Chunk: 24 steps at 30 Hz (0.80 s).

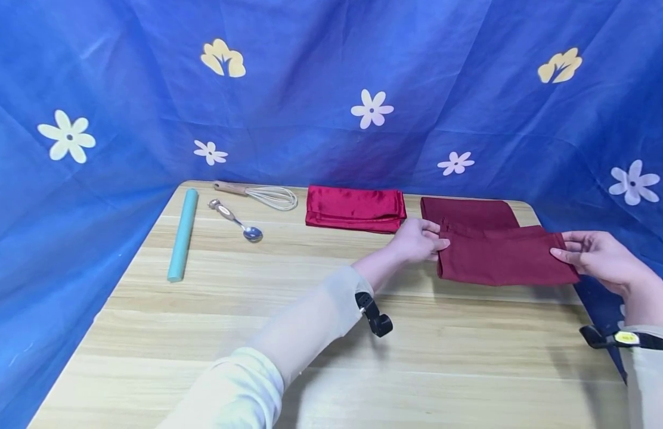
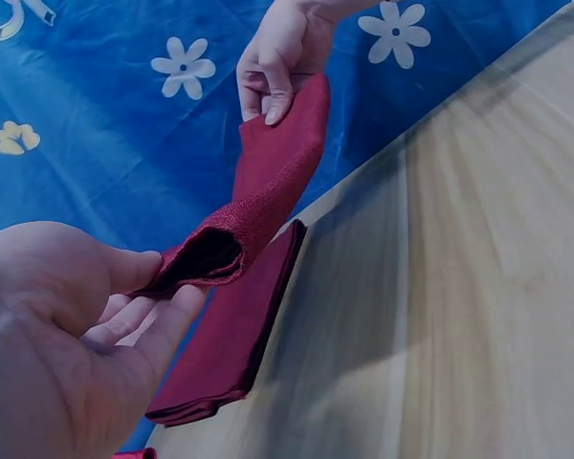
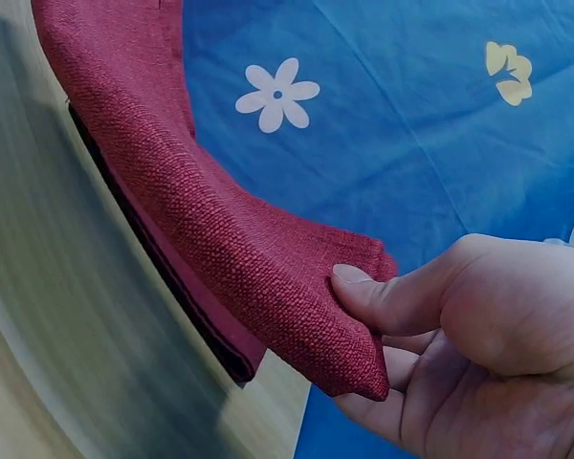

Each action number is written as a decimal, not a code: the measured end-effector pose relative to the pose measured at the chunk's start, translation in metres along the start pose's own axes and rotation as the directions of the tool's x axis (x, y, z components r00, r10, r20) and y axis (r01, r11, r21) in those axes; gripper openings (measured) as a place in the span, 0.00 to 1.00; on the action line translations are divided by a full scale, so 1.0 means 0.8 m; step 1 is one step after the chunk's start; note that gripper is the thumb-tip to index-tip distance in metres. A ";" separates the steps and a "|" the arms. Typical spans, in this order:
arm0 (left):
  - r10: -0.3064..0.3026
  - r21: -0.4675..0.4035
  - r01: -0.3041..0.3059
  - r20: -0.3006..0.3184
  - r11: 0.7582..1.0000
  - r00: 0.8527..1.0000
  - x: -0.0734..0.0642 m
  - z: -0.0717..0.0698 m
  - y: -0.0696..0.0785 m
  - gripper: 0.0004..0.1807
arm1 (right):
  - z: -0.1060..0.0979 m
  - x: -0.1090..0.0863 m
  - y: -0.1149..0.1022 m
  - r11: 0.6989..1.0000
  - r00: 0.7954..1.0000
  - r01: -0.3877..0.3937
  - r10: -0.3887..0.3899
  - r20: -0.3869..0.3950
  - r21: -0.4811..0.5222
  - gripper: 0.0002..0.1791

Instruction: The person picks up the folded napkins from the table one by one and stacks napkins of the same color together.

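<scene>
A folded dark red cloth [image 1: 505,256] is stretched between both hands above the table's right side. My left hand [image 1: 417,240] pinches its left end between thumb and fingers, where the left wrist view shows the fold gaping. At the other end, my right hand [image 1: 605,256] pinches the corner, thumb on top in the right wrist view. Behind and below lies a second folded dark red cloth [image 1: 471,213], partly hidden by the held one. A shiny red folded cloth [image 1: 355,208] rests just left of it, close to the left hand.
Toward the back left of the wooden table [image 1: 363,357] lie a whisk [image 1: 264,193], a spoon [image 1: 237,221] and a teal rod [image 1: 183,235]. A blue flowered curtain [image 1: 288,89] hangs behind the table and along its sides.
</scene>
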<state>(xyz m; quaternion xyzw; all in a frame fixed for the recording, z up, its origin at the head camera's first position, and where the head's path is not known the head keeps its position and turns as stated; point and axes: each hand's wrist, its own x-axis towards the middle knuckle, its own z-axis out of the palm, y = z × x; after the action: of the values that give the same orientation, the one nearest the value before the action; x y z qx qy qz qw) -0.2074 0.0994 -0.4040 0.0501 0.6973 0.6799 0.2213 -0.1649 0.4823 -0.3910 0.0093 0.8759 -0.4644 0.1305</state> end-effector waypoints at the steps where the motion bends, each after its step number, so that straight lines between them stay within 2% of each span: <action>1: 0.000 0.001 0.000 -0.003 1.000 1.000 0.001 -0.001 0.002 0.22 | 0.000 0.002 -0.002 1.000 1.000 -0.003 0.003 -0.005 0.004 0.33; 10: 0.020 -0.007 -0.020 -0.013 1.000 1.000 0.017 -0.011 0.009 0.22 | -0.003 0.017 -0.012 1.000 1.000 -0.015 0.016 -0.015 0.007 0.31; 15: 0.009 -0.001 -0.009 -0.039 1.000 0.999 0.025 -0.013 0.011 0.22 | -0.006 0.029 -0.015 0.997 0.999 -0.002 0.006 -0.042 0.075 0.14; 17: 0.002 0.000 -0.002 -0.052 1.000 0.999 0.028 -0.015 0.013 0.21 | -0.007 0.035 -0.017 0.996 0.999 -0.001 0.006 -0.054 0.086 0.11; 24: 0.028 0.051 -0.024 -0.096 0.998 0.995 0.042 -0.019 0.014 0.20 | -0.010 0.053 -0.020 0.998 0.998 -0.023 0.027 -0.056 0.061 0.25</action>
<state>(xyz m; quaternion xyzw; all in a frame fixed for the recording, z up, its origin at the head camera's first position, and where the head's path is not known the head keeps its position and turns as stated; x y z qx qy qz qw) -0.2459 0.0989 -0.4020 0.0316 0.7231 0.6669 0.1771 -0.2094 0.4753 -0.3842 0.0373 0.8648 -0.4883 0.1111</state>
